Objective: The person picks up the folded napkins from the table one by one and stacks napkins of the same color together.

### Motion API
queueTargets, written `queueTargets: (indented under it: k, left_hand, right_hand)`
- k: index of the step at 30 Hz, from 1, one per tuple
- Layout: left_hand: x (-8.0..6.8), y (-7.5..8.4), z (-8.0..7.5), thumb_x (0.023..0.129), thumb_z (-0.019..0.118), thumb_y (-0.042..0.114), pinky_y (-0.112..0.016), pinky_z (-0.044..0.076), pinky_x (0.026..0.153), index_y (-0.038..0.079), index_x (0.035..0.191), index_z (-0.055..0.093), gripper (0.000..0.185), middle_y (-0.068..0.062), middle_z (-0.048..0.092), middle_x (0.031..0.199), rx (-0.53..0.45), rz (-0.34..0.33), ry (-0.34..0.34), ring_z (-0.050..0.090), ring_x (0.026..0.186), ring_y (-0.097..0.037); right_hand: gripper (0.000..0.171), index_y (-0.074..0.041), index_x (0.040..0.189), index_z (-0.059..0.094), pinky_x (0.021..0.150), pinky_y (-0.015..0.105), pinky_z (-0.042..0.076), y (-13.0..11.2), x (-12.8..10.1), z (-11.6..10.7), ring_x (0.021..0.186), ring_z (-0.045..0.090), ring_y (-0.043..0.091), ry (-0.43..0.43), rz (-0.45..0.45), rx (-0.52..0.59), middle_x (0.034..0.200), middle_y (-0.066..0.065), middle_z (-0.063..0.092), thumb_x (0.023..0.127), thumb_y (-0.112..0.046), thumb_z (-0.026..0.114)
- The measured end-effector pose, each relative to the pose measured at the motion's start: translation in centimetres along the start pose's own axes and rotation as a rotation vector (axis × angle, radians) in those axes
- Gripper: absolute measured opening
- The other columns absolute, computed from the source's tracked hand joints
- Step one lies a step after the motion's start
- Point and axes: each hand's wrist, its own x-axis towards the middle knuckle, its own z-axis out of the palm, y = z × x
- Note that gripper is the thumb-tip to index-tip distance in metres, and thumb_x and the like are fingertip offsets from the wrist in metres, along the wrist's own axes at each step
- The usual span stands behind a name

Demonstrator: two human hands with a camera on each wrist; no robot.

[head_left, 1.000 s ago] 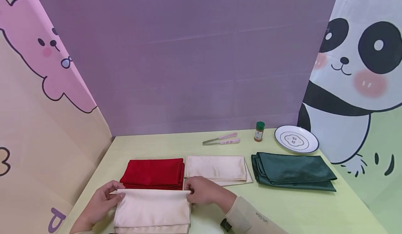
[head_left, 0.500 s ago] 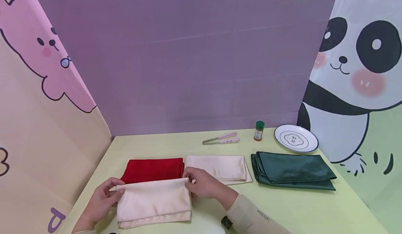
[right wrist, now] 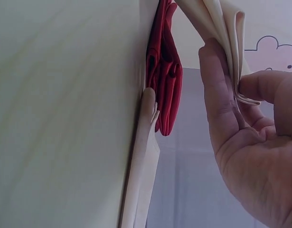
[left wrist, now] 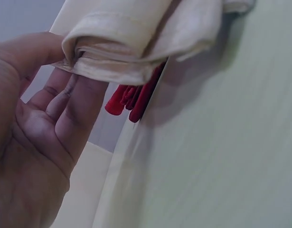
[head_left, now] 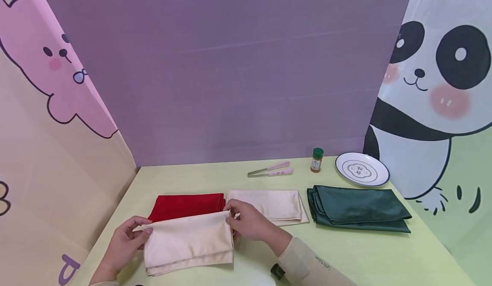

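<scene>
Between my two hands I hold a folded cream cloth [head_left: 188, 241] by its far corners. My left hand [head_left: 124, 245] pinches the left corner between thumb and fingers. The right corner is pinched by my right hand [head_left: 251, 222]. In the left wrist view the layered end of the cream cloth [left wrist: 112, 52] hangs off the table, and the right wrist view shows its stacked folds [right wrist: 231, 42] raised too. Just behind it lies a folded red cloth [head_left: 188, 205], its near part hidden by the cream one. A second folded cream cloth [head_left: 265, 205] lies right of the red cloth, partly behind my right hand.
A folded dark green cloth [head_left: 359, 209] lies on the right of the pale yellow table [head_left: 338, 260]. Behind are tongs with pink handles [head_left: 270, 170], a small green-capped jar [head_left: 317, 160] and a white plate with a dark rim [head_left: 362, 169]. A purple backdrop [head_left: 246, 72] stands behind the table.
Both hands have lifted the held cream cloth and carried it away from me, the right corner more than the left. It now covers more of the red cloth's near part. Other objects stay put.
</scene>
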Motion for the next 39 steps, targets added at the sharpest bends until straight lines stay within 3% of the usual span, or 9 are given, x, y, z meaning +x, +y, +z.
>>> queueTargets:
  k: [13,23,31,39]
  left_hand:
    - [0.6,0.2,1.0,0.095,0.072,-0.005,-0.032,0.06,0.058,-0.008,0.116,0.063,0.023,-0.007,0.073,0.098,-0.049,0.072,0.094,0.072,0.073,-0.014]
    - [1.1,1.2,1.6,0.096,0.07,-0.008,-0.025,0.058,0.057,-0.013,0.118,0.061,0.025,-0.005,0.072,0.097,-0.088,0.158,0.099,0.069,0.07,-0.01]
    - [1.1,2.4,2.4,0.094,0.071,-0.009,-0.026,0.058,0.056,-0.008,0.117,0.064,0.024,-0.008,0.068,0.092,-0.083,0.151,0.158,0.067,0.068,-0.01]
    - [1.7,3.8,3.2,0.095,0.073,-0.005,-0.031,0.059,0.053,-0.006,0.119,0.064,0.025,-0.007,0.068,0.089,-0.063,0.14,0.159,0.066,0.067,-0.012]
  right_hand:
    - [0.01,-0.002,0.111,0.062,0.061,0.049,0.063,-0.4,0.2,-0.5,0.067,0.069,0.023,0.076,-0.035,0.009,0.094,0.009,0.061,0.101,0.001,0.062]
    - [0.011,-0.003,0.111,0.063,0.063,0.05,0.063,-1.0,0.2,-1.3,0.07,0.07,0.018,0.117,-0.042,0.019,0.095,0.008,0.061,0.101,0.001,0.062]
    - [0.011,-0.003,0.113,0.063,0.063,0.045,0.064,-1.5,0.1,-2.1,0.072,0.069,0.019,0.134,-0.043,0.001,0.096,0.009,0.06,0.102,0.0,0.062]
    - [0.011,-0.006,0.112,0.063,0.067,0.056,0.062,-1.9,-0.1,-3.2,0.071,0.069,0.021,0.162,-0.033,0.002,0.095,0.01,0.061,0.103,-0.001,0.061]
